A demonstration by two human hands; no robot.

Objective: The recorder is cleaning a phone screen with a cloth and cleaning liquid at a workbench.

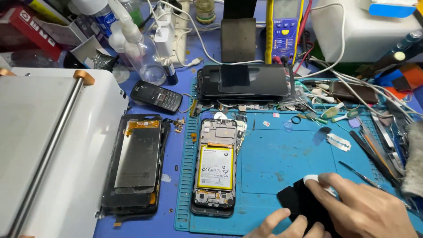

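right hand [363,207]: mine, fingers pinched on a small white pad [318,180], pressing it onto the black panel [304,205].
left hand [286,224]: only fingertips in view at the bottom edge, spread flat on the near edge of the black panel, steadying it.
black panel: flat on the blue mat [264,163], near right corner, partly under both hands. Looks like a phone back cover or glass; can't tell which.
open phone [216,167]: middle of the mat, back off, yellow-labelled battery and boards exposed, lying well apart from my hands.
second unit [136,163]: left of the mat on the bench [174,154], screen assembly with metal shield and orange flex, face down.
other: dark phones stacked [244,81] at the mat's top edge, keypad phone [156,96] upper left, razor blade [338,142] and hand tools on the right, multimeter [282,31] at the back, white machine [48,145] far left.
progress (my read): teardown done, phone still open. Panel wipe in hand. Left: finish the wipe, refit the panel, close up.
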